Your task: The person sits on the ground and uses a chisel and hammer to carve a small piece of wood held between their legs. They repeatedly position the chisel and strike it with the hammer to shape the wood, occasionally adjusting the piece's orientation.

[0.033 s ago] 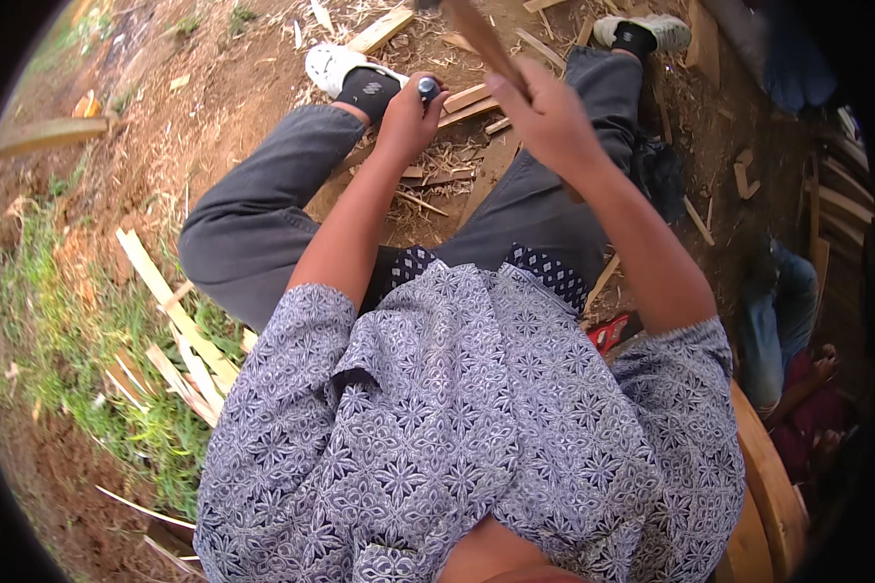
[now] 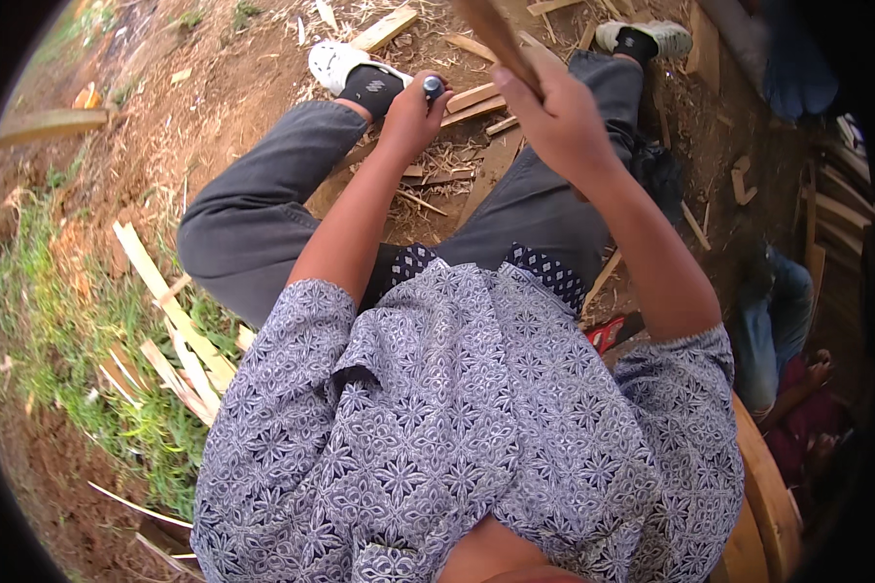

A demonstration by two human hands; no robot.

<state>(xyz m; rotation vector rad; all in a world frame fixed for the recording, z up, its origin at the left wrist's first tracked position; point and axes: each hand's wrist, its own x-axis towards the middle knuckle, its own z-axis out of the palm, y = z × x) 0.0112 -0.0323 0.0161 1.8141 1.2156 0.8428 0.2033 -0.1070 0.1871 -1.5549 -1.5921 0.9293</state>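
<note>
My left hand (image 2: 415,115) is wrapped round an upright chisel (image 2: 433,87). Only the round, shiny metal end of its handle shows above my fist; the blade is hidden below. To the right and a little nearer, my right hand (image 2: 566,121) grips the wooden handle of a hammer (image 2: 498,39). The handle slants up and to the left, and its head lies outside the picture. The two hands are apart, above the ground between my spread legs. Beside and beyond my left hand lie cut wood strips (image 2: 472,105).
Wood shavings and offcuts (image 2: 384,29) litter the brown soil. Long pale slats (image 2: 170,301) lie on grass at left. A red-handled tool (image 2: 608,335) is by my right side, near a curved timber (image 2: 768,486). Another person in jeans (image 2: 773,321) sits at far right.
My right hand has drawn slightly back and to the right with the hammer, and the dark head at the top edge has left the picture. My left hand has barely shifted.
</note>
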